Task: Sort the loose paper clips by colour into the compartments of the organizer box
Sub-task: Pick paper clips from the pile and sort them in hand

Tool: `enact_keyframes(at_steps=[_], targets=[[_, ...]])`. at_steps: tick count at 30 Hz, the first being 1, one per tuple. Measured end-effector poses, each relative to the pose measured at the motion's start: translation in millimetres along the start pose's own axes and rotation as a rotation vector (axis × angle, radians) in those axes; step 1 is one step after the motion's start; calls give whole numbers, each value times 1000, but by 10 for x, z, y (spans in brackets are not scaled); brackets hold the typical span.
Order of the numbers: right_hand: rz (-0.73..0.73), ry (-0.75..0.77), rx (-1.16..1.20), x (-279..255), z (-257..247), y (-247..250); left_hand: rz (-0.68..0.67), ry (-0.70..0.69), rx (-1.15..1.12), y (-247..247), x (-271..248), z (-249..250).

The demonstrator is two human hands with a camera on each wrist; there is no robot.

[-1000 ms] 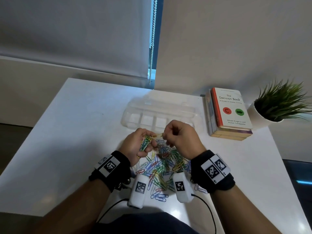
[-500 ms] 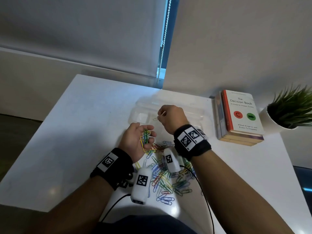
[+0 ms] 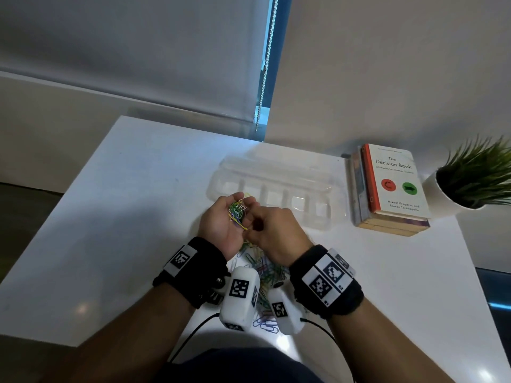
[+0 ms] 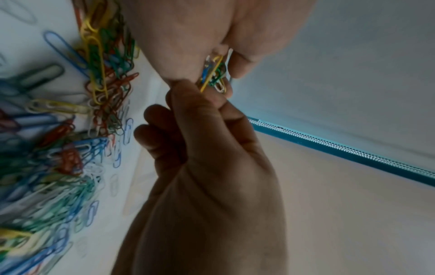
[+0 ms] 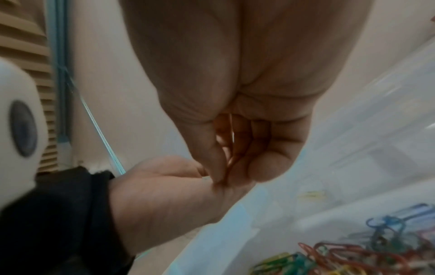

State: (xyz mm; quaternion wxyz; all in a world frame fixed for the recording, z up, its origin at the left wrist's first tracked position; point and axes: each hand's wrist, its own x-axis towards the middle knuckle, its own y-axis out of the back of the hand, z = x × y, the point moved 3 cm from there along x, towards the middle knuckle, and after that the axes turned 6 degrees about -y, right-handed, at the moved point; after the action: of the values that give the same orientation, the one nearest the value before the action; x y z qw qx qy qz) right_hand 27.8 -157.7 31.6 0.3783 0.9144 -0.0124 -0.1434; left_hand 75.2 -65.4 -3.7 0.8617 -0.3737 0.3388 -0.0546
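My left hand [image 3: 240, 208] is palm-up just in front of the clear organizer box [image 3: 279, 176] and grips a bunch of mixed-colour paper clips [image 3: 236, 214]. My right hand [image 3: 250, 230] has come up against it from the right, fingers curled. In the left wrist view its thumb and forefinger pinch the end of a yellow paper clip [image 4: 212, 73] sticking out of the bunch [image 4: 217, 78]. The right wrist view shows the same pinch [image 5: 223, 178] touching the left palm. The loose pile of clips [image 3: 265, 272] lies on the white table beneath both wrists.
A stack of books [image 3: 392, 189] stands right of the box, and a potted plant [image 3: 475, 178] sits at the far right edge. The left half of the table [image 3: 132, 205] is bare white surface. A blind cord [image 3: 265, 78] hangs behind.
My right hand has come back from over the organizer box to my left hand. My left hand has lifted slightly towards the box, still gripping its bunch.
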Motion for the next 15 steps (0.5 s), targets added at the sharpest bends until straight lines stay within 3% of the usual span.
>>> enact_keyframes(at_steps=[3, 9, 12, 15], targets=[[64, 31, 60, -36, 24, 28, 3, -26, -31, -15, -14, 11], [152, -50, 318, 45, 120, 293, 14, -59, -44, 47, -22, 45], [293, -90, 287, 262, 201, 452, 30, -72, 3, 113, -24, 68], [315, -143, 206, 508, 240, 447, 19, -92, 19, 154, -47, 96]])
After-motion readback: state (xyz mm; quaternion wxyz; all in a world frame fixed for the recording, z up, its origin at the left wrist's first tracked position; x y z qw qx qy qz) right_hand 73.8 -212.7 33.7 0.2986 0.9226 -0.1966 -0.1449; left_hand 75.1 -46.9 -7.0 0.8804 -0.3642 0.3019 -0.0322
